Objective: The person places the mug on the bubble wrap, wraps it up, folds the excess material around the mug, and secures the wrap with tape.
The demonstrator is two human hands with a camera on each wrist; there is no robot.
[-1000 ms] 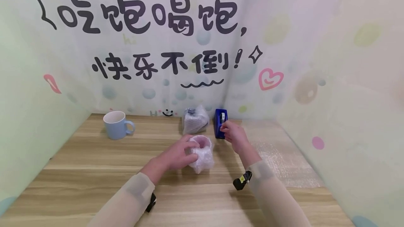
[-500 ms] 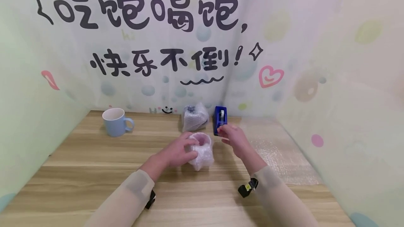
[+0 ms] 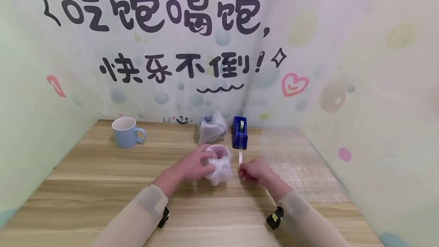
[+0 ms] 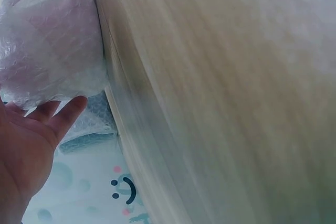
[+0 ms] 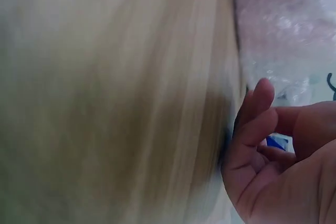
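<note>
One pink, bubble-wrapped cup [image 3: 223,170] rested on the wood-grain table [image 3: 120,190], your left hand [image 3: 194,166] curved around it; your right hand [image 3: 256,170] pinched clear tape [image 3: 241,157] running from the long blue dispenser [image 3: 236,135].

In the left hand [image 3: 196,165], the cup [image 3: 218,150] is sheathed in bumpy, glossy plastic wrap [image 3: 221,171]. Shiny tape [image 3: 241,157] is pinched in the right hand [image 3: 256,170] — beyond it, smooth plastic is shown by the dispenser [image 3: 236,137]; beneath, wood grain by the table [image 3: 212,218].

1. The head picture was bright, with soft shadows on the brown striped wooden table [image 3: 85,186].
2. The flat clear bubble sheet [image 3: 302,170] shone.
3. Both wrist pictures looked dimmer, that table blurry.
</note>
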